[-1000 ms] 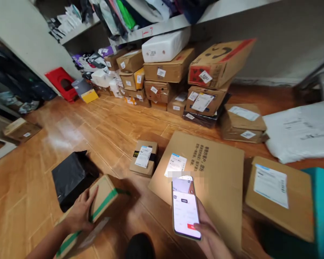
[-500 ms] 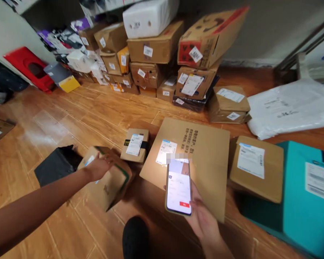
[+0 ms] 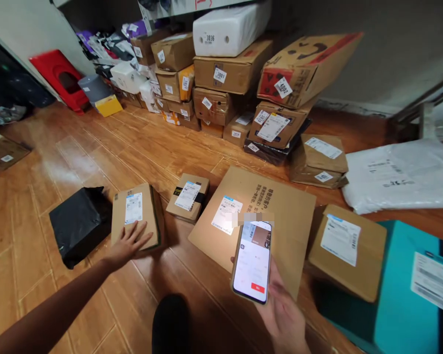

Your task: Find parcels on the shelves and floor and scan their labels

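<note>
My left hand [image 3: 130, 244] lies with fingers spread on a cardboard box [image 3: 151, 206], just below its white shipping label [image 3: 133, 208]. Left of that box sits a parcel in black plastic [image 3: 81, 223]. My right hand [image 3: 280, 295] is wrapped round a smartphone [image 3: 253, 263] with its lit screen facing up; a red button shows near the bottom of the screen. The phone is held above a large flat carton [image 3: 284, 211], and bright light falls on the carton's label [image 3: 227, 215]. A small box with black tape [image 3: 188, 196] stands between the two cartons.
To the right are a labelled brown box [image 3: 347, 250], a teal box [image 3: 406, 290] and a white plastic-wrapped parcel [image 3: 402, 174]. Numbered boxes [image 3: 229, 73] are stacked along the back. A red stool [image 3: 61, 81] stands at the far left. My dark shoe [image 3: 171, 324] is at the bottom.
The box under my left hand has gone from tilted to lying flat, label facing up, and the hand has shifted down onto it. The phone's screen picture has changed.
</note>
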`<state>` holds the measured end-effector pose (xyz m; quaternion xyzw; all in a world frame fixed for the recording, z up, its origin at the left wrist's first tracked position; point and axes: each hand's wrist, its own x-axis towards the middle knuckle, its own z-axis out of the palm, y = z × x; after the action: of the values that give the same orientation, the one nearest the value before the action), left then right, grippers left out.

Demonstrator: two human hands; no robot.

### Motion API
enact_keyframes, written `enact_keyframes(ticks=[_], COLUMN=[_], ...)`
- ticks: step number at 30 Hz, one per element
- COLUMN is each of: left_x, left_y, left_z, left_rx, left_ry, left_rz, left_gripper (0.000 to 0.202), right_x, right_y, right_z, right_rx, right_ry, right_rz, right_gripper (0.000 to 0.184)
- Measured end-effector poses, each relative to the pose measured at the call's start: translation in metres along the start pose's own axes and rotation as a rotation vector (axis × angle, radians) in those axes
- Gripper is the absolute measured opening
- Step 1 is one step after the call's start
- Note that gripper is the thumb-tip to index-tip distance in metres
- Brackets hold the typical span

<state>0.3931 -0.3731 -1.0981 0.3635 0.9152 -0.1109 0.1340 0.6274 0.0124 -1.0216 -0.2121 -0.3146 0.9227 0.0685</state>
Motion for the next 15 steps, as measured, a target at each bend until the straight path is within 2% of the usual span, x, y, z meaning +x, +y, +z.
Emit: enact_keyframes(ticks=[2, 4, 6, 9, 10, 11, 13, 14, 15], left_x=[-0.001, 0.006, 0.019, 0.044, 0.053, 0.062, 0.08, 0.088, 0.095], left_y=[-0.035, -0.057, -0.063, -0.051, -0.046, -0.041, -0.037, -0.038, -0.039], left_z=[-0.003, -0.008, -0.018, -0.036, -0.041, -0.044, -0.046, -0.044, -0.041], left_rx=[0.002, -0.008, -0.048, -0.149, -0.175, -0.204, -0.317, -0.382, -0.44], left_ry=[-0.02, -0.027, -0.029, 0.023, 0.09, 0.177, 0.293, 0.305, 0.299], left_rz=[0.041, 0.072, 0.078, 0.055, -0.028, -0.206, -0.738, -0.975, -1.148], left_gripper=[0.082, 0.089, 0.086, 0.055, 0.053, 0.061, 0.082, 0.09, 0.097], right_x=[0.0, 0.002, 0.005, 0.011, 0.013, 0.016, 0.021, 0.023, 0.026], right_y=[0.003, 0.009, 0.017, 0.034, 0.041, 0.048, 0.062, 0.07, 0.078], right_z=[-0.002, -0.004, -0.004, -0.002, -0.002, -0.002, -0.007, -0.011, -0.016], right_rx=[0.039, 0.074, 0.086, 0.109, 0.12, 0.126, 0.114, 0.097, 0.072], right_ry=[0.005, 0.015, 0.024, 0.043, 0.047, 0.043, 0.005, -0.025, -0.056], right_rz=[0.009, 0.005, 0.018, 0.076, 0.102, 0.134, 0.197, 0.217, 0.225], right_gripper=[0.062, 0.069, 0.077, 0.078, 0.076, 0.074, 0.067, 0.064, 0.062])
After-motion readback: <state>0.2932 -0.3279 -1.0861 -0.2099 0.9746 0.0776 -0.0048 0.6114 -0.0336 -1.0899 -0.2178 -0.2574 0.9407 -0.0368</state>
